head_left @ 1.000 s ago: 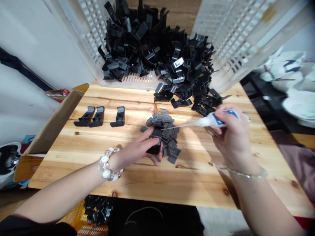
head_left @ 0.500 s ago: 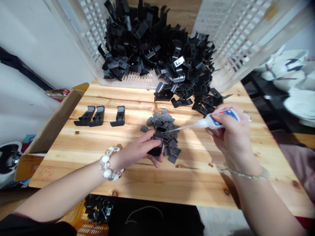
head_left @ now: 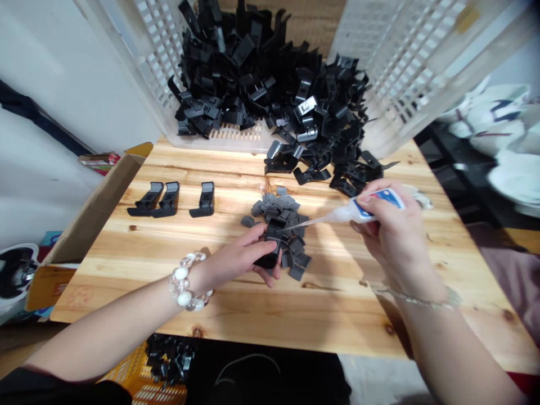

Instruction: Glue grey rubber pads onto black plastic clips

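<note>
Holds in left hand [head_left: 242, 256], between thumb and fingers, black clip [head_left: 275, 225], above wooden table [head_left: 253, 315], beside grey pads [head_left: 297, 259]. Keeps right hand [head_left: 399, 233] closed around squeeze bottle [head_left: 356, 210], with thin nozzle [head_left: 314, 220] near clip; touching or not, cannot tell. Clip: probably light, stiff, little slippery; best to take by sides. Bottle: likely soft, to hold around body, gently.

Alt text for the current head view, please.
A left hand holds a black plastic clip over gray pads while the right hand aims a squeeze bottle's thin nozzle at it; three similar clips lie left, more in a white crate.
</note>
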Tool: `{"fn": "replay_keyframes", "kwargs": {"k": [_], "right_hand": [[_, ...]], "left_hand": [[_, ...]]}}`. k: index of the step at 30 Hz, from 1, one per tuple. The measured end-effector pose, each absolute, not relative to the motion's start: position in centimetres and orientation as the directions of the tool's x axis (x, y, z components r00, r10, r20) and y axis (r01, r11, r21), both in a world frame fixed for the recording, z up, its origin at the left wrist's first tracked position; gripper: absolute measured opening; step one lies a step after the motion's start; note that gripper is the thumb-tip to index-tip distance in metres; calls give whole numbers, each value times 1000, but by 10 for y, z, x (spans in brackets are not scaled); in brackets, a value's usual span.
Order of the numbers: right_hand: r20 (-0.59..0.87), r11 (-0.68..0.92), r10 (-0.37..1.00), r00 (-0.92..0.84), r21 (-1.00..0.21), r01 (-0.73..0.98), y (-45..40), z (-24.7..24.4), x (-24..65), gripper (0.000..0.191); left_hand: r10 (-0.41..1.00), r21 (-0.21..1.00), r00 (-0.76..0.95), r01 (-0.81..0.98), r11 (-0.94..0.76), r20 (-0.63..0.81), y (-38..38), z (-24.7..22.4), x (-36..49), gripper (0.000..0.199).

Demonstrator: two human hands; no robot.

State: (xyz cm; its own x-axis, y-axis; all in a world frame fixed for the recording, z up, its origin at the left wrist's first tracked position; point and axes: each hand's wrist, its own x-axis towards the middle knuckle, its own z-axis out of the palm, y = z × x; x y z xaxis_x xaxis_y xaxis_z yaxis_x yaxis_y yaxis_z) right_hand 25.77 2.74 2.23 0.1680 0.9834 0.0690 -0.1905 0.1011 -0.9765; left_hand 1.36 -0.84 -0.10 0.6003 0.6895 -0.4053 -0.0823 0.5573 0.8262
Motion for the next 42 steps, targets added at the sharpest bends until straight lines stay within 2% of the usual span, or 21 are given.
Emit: {"fn": "replay_keyframes", "kwargs": {"k": [6, 18, 25, 28, 33, 42], "right_hand": [[113, 149, 977, 180, -969, -196, 27, 24, 260, 15], [130, 156, 956, 264, -985, -79, 25, 24, 257, 18], [140, 169, 954, 265, -981, -90, 25, 25, 256, 18], [128, 169, 961, 244, -974, -154, 25, 28, 258, 17], [5, 41, 991, 133, -962, -270, 26, 29, 263, 17], [-230, -288, 952, -201, -895, -342, 20, 17, 242, 34]], "left_hand": [[701, 827, 601, -112, 550, -385, -10, -3, 14, 17], [679, 796, 597, -109, 596, -427, -9, -4, 11, 18], [681, 803, 600, -105, 587, -420, -9, -4, 11, 18], [693, 811, 592, -109, 575, -412, -9, -4, 11, 18], [709, 814, 572, -117, 568, -412, -9, -2, 13, 16], [762, 835, 528, -166, 525, -375, -7, 0, 14, 20]]}}
